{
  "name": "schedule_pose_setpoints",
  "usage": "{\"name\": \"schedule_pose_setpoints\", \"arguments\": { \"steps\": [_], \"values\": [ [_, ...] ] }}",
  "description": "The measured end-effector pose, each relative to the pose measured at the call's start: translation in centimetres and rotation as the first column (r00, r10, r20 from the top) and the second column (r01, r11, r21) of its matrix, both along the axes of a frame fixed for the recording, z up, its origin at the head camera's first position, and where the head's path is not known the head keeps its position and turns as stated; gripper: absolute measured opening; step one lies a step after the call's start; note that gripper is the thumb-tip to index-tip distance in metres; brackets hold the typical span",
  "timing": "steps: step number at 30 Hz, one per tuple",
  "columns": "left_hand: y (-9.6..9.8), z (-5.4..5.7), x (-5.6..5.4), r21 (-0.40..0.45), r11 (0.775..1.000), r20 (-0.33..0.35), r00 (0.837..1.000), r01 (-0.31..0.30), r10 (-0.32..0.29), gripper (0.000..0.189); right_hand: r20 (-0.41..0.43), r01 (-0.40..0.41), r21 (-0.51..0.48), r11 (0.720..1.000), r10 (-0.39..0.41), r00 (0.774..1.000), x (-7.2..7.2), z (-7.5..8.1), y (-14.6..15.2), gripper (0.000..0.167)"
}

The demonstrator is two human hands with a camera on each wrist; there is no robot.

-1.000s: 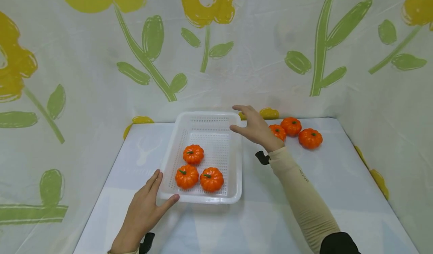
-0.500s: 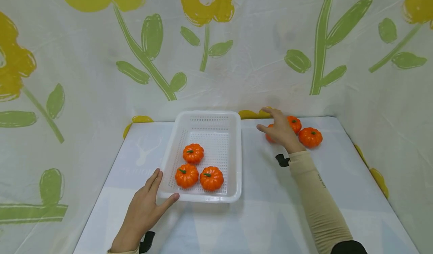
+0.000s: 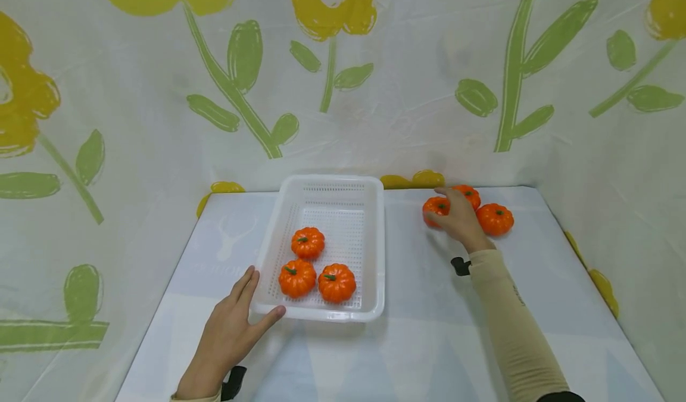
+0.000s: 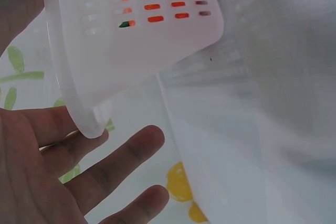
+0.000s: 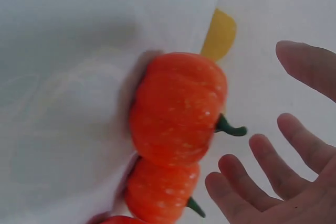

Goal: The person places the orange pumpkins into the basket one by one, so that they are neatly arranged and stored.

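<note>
My left hand (image 3: 227,330) has its straight fingers along the near left corner of a white perforated plastic basket (image 3: 375,241). In the left wrist view the basket's rim (image 4: 64,77) meets the fingers. Inside the basket lie three small orange pumpkins with green stems, one of them the rear pumpkin (image 3: 308,243). My right hand (image 3: 462,220) reaches over another orange pumpkin (image 3: 433,208), thumb and fingers spread about it. The right wrist view has that pumpkin (image 5: 178,111) apart from the fingertips, its stem toward the palm.
Two more pumpkins sit by the right hand at the table's back edge: a rear pumpkin (image 3: 470,195), partly hidden, and a right pumpkin (image 3: 495,219). White cloth walls (image 3: 407,110) with printed flowers stand behind and beside the white table (image 3: 418,330).
My right hand has moved right from beside the basket's far right corner, then lowered around the left pumpkin of the table group. The left hand stays at the basket's corner.
</note>
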State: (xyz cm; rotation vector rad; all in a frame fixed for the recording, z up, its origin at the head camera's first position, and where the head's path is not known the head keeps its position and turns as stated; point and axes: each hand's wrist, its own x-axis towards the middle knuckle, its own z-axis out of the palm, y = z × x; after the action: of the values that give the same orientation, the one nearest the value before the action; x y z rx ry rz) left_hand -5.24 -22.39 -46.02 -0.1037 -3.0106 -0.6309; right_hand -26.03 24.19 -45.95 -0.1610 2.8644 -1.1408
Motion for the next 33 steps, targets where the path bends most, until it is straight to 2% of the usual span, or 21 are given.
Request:
{"name": "schedule_pose_setpoints", "arguments": {
  "steps": [9,20,33],
  "values": [
    [-0.1,0.1,0.1,0.005,1.000,-0.010,1.000,0.003,-0.003,0.099,0.031,0.027,0.045,0.999,-0.028,0.999,-0.6,-1.9,0.5,0.072],
    [0.1,0.1,0.1,0.000,1.000,0.000,1.000,-0.005,0.005,0.100,0.084,0.049,0.093,0.994,-0.057,0.995,-0.9,-2.3,0.6,0.077],
    [0.0,0.0,0.0,0.008,1.000,-0.008,1.000,-0.003,0.003,0.098,0.052,0.025,0.173,0.985,-0.035,0.998,-0.4,-2.5,0.5,0.077]
  ]
}}
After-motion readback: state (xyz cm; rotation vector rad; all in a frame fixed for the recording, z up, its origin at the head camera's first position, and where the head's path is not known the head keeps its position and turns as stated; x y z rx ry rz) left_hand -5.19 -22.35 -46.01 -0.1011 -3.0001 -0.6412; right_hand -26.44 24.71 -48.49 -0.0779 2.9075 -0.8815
